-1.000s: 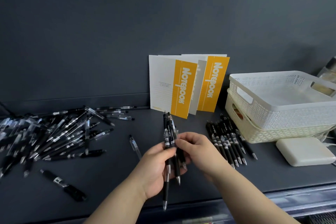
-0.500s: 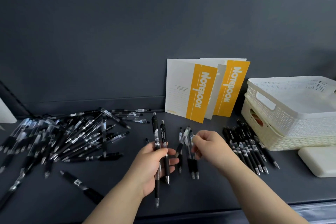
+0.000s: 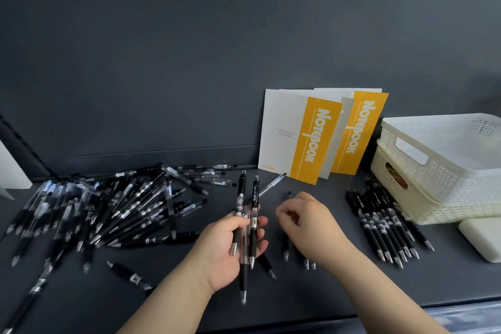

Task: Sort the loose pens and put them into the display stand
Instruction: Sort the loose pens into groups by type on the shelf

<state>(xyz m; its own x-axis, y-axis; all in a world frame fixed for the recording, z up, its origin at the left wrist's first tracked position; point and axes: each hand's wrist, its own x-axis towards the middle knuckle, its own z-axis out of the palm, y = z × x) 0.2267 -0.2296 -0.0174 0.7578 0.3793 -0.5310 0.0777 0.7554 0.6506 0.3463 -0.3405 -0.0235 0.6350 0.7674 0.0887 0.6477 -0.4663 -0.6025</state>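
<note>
Looks like a stationery shop's stocking area: a dark grey counter (image 3: 311,304) against a matching dark back panel (image 3: 189,62), a heap of loose black pens (image 3: 113,211) in bulk, yellow-and-white notebooks (image 3: 301,138) stood up on show against the panel, and stacked white perforated baskets (image 3: 444,168) at the right

Two notebooks (image 3: 303,138), two stacked baskets (image 3: 444,171), pens (image 3: 108,211) beyond counting.
</note>
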